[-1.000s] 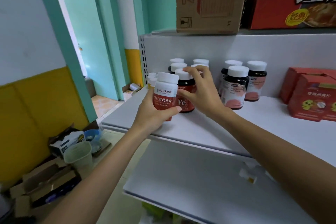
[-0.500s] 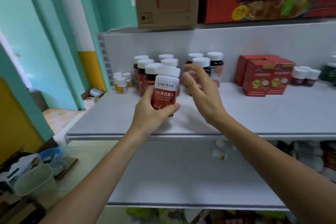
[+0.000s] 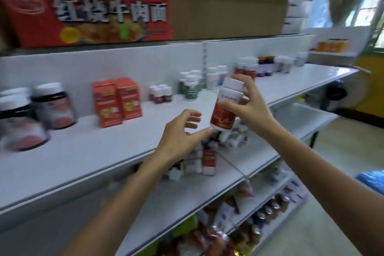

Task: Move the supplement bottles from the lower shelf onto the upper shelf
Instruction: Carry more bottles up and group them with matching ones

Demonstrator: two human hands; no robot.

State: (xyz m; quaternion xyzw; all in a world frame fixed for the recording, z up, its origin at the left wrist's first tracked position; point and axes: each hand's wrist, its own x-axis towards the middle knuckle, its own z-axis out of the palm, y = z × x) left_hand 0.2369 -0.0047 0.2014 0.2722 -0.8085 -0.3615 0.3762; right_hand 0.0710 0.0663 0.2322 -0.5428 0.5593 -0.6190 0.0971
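Observation:
My right hand (image 3: 248, 108) grips a white-capped bottle with a red and white label (image 3: 226, 106), held tilted in the air over the front of the upper shelf (image 3: 87, 149). My left hand (image 3: 180, 133) hovers just below and left of it, fingers loosely curled, holding nothing; its thumb tip is near the bottle's base. On the lower shelf (image 3: 245, 158), behind my hands, lies a heap of small bottles and a red box (image 3: 209, 160), partly hidden. The view is blurred.
The upper shelf carries dark jars (image 3: 52, 106) at the left, two red boxes (image 3: 117, 102), small red bottles (image 3: 161, 93), green bottles (image 3: 190, 87) and more bottles (image 3: 247, 66) to the right. A red noodle carton (image 3: 87, 14) and cardboard boxes (image 3: 224, 4) sit on top. Packets fill the bottom shelves.
The bottle has passed from my left hand to my right hand. My view has swung right along the shelves, and both hands have moved right with it.

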